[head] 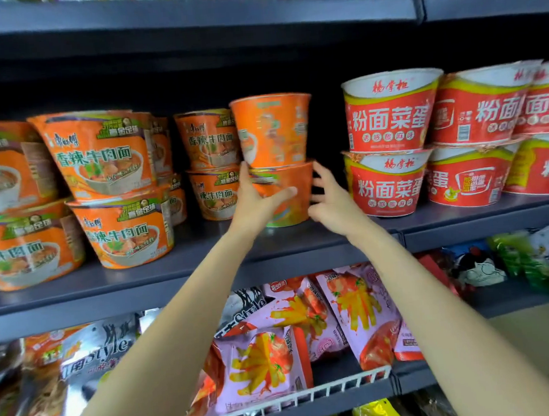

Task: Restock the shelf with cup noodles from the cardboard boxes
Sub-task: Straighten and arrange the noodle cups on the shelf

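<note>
Our left hand (pixel 255 198) grips the lower cup (pixel 285 194), upper cup (pixel 273 130) stacked upright above; right hand (pixel 333 200), fingers released, sits just right of it.

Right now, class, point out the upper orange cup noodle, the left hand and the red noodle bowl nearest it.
upper orange cup noodle (pixel 272 131), head view, side wall
left hand (pixel 256 206), head view, back
red noodle bowl (pixel 386 184), head view, front label
</note>
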Demonstrator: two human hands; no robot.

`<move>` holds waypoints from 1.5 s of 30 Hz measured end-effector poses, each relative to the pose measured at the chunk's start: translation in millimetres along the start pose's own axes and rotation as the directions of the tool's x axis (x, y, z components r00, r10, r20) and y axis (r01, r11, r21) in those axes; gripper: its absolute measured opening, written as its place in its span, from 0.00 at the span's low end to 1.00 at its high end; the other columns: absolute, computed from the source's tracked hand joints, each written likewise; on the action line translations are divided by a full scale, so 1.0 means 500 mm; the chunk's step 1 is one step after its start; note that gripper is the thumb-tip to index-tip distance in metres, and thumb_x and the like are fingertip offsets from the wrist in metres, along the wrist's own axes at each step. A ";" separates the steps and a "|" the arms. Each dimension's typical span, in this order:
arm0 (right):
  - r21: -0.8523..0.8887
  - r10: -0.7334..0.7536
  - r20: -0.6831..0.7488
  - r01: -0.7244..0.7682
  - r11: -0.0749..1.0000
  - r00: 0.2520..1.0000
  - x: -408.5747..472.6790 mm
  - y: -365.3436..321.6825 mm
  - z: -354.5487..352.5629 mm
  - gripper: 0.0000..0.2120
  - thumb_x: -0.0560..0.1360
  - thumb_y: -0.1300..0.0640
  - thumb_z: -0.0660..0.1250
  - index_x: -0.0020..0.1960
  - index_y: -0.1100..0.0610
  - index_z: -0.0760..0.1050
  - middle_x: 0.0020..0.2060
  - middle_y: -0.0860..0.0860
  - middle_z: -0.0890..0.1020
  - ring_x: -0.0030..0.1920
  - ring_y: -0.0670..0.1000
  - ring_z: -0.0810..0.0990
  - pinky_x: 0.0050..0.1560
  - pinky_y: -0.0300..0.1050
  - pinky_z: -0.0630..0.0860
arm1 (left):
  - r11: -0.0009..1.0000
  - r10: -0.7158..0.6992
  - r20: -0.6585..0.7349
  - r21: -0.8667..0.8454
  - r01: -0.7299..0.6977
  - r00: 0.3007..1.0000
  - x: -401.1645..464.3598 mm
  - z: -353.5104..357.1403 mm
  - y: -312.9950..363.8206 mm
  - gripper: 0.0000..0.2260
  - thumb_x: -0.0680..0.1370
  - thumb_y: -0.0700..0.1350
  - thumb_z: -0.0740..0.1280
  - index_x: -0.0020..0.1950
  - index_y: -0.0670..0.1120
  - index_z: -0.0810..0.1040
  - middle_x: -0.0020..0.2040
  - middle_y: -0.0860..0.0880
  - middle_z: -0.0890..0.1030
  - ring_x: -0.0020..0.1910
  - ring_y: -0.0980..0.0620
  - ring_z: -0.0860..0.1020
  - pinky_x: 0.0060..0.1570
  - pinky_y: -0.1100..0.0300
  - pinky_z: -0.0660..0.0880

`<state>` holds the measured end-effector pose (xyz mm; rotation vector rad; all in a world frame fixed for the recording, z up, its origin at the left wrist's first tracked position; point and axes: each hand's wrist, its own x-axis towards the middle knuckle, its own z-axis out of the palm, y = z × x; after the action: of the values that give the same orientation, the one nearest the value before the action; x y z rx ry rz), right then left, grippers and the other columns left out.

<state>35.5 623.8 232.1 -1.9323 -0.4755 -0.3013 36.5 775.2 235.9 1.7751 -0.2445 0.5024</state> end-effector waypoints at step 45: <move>-0.155 -0.294 -0.239 0.262 0.953 0.926 -0.032 -0.068 0.190 0.25 0.75 0.52 0.69 0.67 0.52 0.61 0.62 0.50 0.76 0.57 0.47 0.76 0.51 0.39 0.74 | 0.756 0.558 -0.266 0.554 -0.349 0.786 -0.130 -0.193 -0.038 0.20 0.73 0.42 0.72 0.65 0.47 0.74 0.63 0.50 0.76 0.58 0.56 0.76 0.56 0.70 0.73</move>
<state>4.6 719.6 215.7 -1.9044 -0.5679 -0.7740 -32.9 866.2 208.3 2.0249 -0.2772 1.4012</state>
